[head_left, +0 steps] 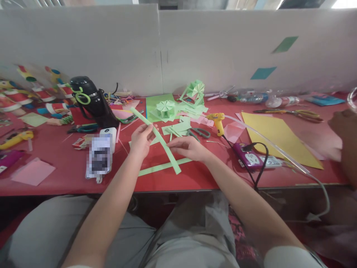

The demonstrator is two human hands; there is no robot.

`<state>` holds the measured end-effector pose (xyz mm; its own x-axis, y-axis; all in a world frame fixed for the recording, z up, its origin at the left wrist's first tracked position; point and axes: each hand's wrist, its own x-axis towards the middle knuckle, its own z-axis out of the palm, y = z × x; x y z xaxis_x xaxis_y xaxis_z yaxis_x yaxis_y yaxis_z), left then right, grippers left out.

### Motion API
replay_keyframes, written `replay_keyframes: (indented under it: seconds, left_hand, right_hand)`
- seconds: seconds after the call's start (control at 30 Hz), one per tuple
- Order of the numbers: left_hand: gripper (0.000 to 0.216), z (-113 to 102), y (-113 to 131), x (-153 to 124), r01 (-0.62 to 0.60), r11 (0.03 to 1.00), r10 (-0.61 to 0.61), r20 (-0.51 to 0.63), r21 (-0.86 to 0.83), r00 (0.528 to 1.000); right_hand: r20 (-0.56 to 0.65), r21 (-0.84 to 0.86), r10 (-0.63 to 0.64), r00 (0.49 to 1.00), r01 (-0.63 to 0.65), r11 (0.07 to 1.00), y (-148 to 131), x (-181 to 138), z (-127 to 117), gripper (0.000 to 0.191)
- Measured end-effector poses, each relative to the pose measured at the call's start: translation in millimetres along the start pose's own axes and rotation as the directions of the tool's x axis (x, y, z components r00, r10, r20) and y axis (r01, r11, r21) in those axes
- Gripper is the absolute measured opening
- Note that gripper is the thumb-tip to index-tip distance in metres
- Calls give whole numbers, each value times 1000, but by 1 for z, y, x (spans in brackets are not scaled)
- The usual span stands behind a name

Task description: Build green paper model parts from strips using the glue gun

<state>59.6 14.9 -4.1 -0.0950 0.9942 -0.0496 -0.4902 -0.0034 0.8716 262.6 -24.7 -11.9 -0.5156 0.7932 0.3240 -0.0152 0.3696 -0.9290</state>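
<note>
My left hand (142,139) pinches a long light-green paper strip (156,137) near its upper part, above the red table (55,175). My right hand (188,148) grips the same strip lower down, fingers closed on it. The strip runs diagonally from upper left to lower right. A second green strip (161,167) lies flat on the table under my hands. Beyond them sit folded green paper pieces (166,108) and offcuts.
A yellow glue gun (218,123) with a cord, grey-handled scissors (199,132), a purple power strip (251,158), yellow paper (279,137), a phone (99,156) and a black bottle (89,95) lie around. Another person's hand (344,126) is at the right edge.
</note>
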Motion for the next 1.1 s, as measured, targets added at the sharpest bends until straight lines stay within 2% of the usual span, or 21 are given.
replay_keyframes:
  seconds: [0.13,0.2,0.27,0.33,0.4,0.47,0.6,0.67,0.77,0.9,1.1]
  left_hand:
    - [23,2,-2,-5,9,996,-20,134,85,991]
    - [25,1,-3,-6,-19,992,0,147,124,989]
    - [25,1,-4,-7,-27,985,4,138,171,990]
    - [25,1,-5,-8,-15,972,-18,140,233,990]
    - [23,1,-6,-10,-29,952,-20,156,305,987]
    - [20,2,-7,-12,-79,922,4,196,380,981]
    - [18,7,-10,-18,-152,886,-25,374,437,927]
    - [17,9,-11,-21,-165,880,-46,426,445,904]
    - [17,12,-12,-23,-181,855,-47,420,487,906]
    - [18,13,-13,-24,-139,856,-71,380,497,922]
    - [11,14,-11,-25,-82,867,-146,407,492,902]
  right_hand:
    - [153,-40,42,987,-37,999,-5,-2,1,28]
    - [172,-58,56,984,-47,997,-6,-1,0,28]
    - [93,-56,62,994,-57,997,-4,0,-1,28]
    - [-64,-64,53,997,-57,996,0,2,-2,29]
    - [-218,-85,38,975,-58,995,2,5,-3,30]
    - [-297,-117,37,954,-75,990,3,7,-3,33]
    - [-274,-198,38,961,-95,976,0,8,-1,32]
    - [-274,-234,22,962,-88,968,-2,8,-1,33]
    - [-323,-249,-3,946,-82,965,-1,8,-2,37]
    - [-354,-210,-2,935,-78,975,-1,8,-3,36]
    - [-346,-171,10,938,-74,982,-1,7,-2,33]
